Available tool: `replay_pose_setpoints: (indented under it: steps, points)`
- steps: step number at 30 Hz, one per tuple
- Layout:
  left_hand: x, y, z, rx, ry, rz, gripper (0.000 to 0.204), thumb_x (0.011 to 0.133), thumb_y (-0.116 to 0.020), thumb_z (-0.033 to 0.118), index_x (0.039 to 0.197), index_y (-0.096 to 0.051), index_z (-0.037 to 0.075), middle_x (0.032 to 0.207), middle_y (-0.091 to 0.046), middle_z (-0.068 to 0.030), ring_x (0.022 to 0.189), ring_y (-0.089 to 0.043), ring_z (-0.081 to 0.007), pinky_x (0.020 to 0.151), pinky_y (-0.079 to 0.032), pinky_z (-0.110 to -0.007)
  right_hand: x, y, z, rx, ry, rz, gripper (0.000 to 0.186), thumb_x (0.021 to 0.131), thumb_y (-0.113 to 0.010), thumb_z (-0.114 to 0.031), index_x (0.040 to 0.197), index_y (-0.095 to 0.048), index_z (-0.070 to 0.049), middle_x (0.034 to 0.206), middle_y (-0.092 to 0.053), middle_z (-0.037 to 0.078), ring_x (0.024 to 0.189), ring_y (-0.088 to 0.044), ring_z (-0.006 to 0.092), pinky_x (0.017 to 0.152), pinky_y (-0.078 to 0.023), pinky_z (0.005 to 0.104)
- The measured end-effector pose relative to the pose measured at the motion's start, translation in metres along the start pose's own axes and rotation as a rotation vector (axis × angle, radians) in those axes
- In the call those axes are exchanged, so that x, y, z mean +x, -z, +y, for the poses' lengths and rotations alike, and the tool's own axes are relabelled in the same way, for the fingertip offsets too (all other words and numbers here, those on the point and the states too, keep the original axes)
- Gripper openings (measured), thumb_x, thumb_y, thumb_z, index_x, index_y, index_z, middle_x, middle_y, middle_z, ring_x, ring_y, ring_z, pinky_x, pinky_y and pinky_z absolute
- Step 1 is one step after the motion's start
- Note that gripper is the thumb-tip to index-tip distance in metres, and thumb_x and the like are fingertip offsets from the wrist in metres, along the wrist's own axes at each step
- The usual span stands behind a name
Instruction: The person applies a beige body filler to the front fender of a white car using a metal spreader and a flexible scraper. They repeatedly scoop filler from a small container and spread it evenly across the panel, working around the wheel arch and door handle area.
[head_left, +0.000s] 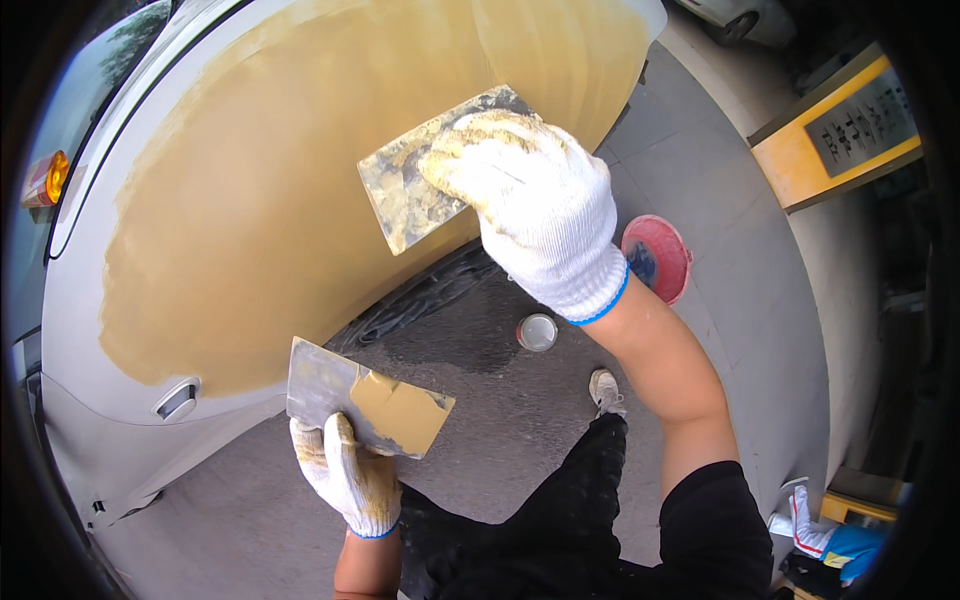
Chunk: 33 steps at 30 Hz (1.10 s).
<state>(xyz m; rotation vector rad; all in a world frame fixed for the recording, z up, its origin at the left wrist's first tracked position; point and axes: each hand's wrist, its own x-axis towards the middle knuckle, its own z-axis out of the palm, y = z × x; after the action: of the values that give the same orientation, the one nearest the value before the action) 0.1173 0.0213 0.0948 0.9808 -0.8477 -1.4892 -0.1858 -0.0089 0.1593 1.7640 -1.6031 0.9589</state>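
My right hand (pixel 535 205), in a white knit glove stained yellow, is closed round a flat putty spreader (pixel 400 195) with a blotched, crusted face. It is held over a car body panel (pixel 270 190) coated with a broad patch of tan filler. Lower left, my gloved left hand (pixel 350 475) grips a second flat spreader (pixel 325 380), thumb on top. A smooth layer of tan putty (pixel 400 410) covers the right part of that blade. The two spreaders are apart.
An open round tin (pixel 537 332) stands on the dark ground near my shoe (pixel 604 388). A red bucket (pixel 660 255) is behind my right forearm. The car's door handle (pixel 178 400) lies at lower left. A yellow-framed sign (pixel 840 130) stands at far right.
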Motion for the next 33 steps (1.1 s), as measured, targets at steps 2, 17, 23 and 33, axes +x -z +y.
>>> replay_pose_setpoints:
  steps: [2,17,23,33]
  points:
    - [0.001,0.005,-0.005,0.036,0.006,-0.015,0.040,0.106,-0.060,0.011,0.144,-0.052,-0.001,0.130,-0.067,-0.0146,0.114,-0.068,-0.0236,0.099,-0.056,-0.039,-0.024,-0.008,-0.007,-0.014,-0.028,0.000,0.046,0.072,-0.070,-0.003,0.112,-0.082,-0.022,0.117,-0.078,0.000,0.113,-0.072,0.0262,0.093,-0.057,0.0444]
    - [0.016,0.050,-0.035,0.197,0.025,-0.061,0.047,0.104,-0.063,0.016,0.146,-0.050,0.001,0.131,-0.066,-0.0150,0.114,-0.068,-0.0251,0.098,-0.057,-0.040,-0.173,-0.120,-0.046,0.258,-0.119,0.060,0.032,0.087,-0.079,-0.025,0.118,-0.080,-0.014,0.125,-0.075,0.011,0.117,-0.071,0.0359,0.094,-0.062,0.0458]
    - [0.014,0.059,-0.036,0.272,0.024,-0.059,0.047,0.104,-0.062,0.015,0.147,-0.050,0.001,0.133,-0.065,-0.0145,0.117,-0.067,-0.0245,0.100,-0.056,-0.041,-0.210,-0.147,-0.036,0.183,-0.168,-0.030,0.029,0.091,-0.076,-0.028,0.117,-0.078,-0.015,0.124,-0.075,0.012,0.117,-0.070,0.0355,0.092,-0.063,0.0456]
    - [0.006,0.033,-0.026,0.033,0.195,-0.169,0.041,0.101,-0.068,0.010,0.138,-0.055,0.000,0.124,-0.069,-0.0118,0.110,-0.069,-0.0211,0.098,-0.056,-0.038,-0.020,0.004,0.056,0.212,-0.117,0.118,0.022,0.094,-0.067,0.006,0.112,-0.078,0.000,0.110,-0.079,0.012,0.105,-0.075,0.0261,0.095,-0.058,0.0376]
